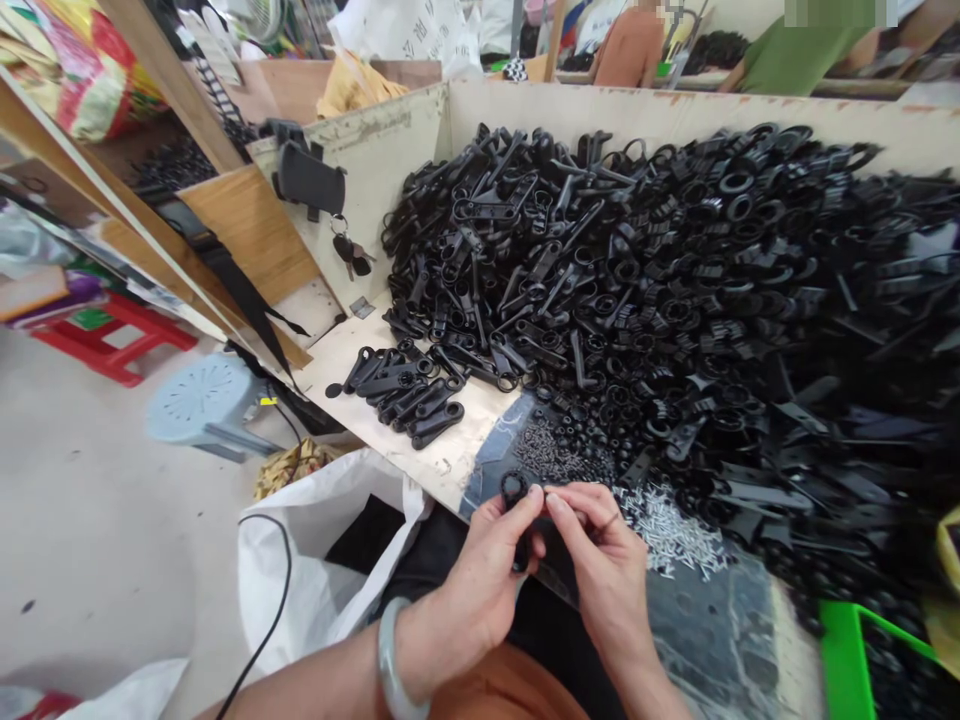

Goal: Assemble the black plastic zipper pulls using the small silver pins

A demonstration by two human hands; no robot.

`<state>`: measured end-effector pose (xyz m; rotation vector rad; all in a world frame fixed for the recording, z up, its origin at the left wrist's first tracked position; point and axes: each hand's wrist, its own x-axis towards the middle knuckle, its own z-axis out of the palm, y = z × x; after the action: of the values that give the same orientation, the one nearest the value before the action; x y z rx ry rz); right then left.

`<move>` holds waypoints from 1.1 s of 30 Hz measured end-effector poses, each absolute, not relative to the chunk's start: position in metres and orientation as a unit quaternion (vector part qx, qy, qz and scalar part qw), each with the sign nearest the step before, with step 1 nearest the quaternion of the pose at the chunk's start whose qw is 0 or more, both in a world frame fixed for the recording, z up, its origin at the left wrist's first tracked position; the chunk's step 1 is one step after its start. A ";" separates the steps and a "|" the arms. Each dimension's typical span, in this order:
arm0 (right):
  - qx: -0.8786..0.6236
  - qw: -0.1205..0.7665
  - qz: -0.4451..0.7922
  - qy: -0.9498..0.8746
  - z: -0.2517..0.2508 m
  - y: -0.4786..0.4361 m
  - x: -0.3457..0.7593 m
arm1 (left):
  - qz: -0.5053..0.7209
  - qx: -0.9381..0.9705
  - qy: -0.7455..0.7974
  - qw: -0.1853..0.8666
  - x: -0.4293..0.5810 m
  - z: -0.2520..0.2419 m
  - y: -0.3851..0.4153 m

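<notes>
Your left hand [484, 565] closed round black ringed part [515, 498], over near edge of dark slab [712, 630]. Right hand [611, 570] pinched shut beside left thumb; whether tiny piece sits between, cannot tell. Part in hand seems unfinished; small batch [412, 390] laid apart; huge heap [592, 250] left. Part's long axis runs away from you, ring end farthest.

1. A workshop: black parts [600, 260] lie heaped in bulk on a walled bench [442, 462].
2. Loose screws [679, 535] are piled beside them, and a green bin [844, 650] holds further black parts.
3. Beyond the bench, two people [632, 50] are at another worktop [701, 82].
4. Plastic stools [199, 400] stand on the bare floor [82, 480]; printed sacks [397, 30] crowd the back.
</notes>
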<state>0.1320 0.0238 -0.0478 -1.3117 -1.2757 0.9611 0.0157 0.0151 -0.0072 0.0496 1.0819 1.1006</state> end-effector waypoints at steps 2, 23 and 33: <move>-0.551 0.504 0.333 -0.577 -0.044 0.023 0.132 | 0.499 0.014 0.487 0.716 0.016 -0.006 0.015; -0.477 0.387 0.055 -0.787 -0.034 0.024 0.149 | 0.452 -0.036 0.489 0.745 0.010 0.001 0.017; -0.458 0.361 0.063 -0.810 -0.027 0.028 0.157 | 0.403 -0.083 0.463 0.785 0.010 -0.011 0.019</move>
<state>0.1569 0.0280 -0.0272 -1.1802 -2.0868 0.1635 0.0096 0.0186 -0.0110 -0.1788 0.9990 0.8690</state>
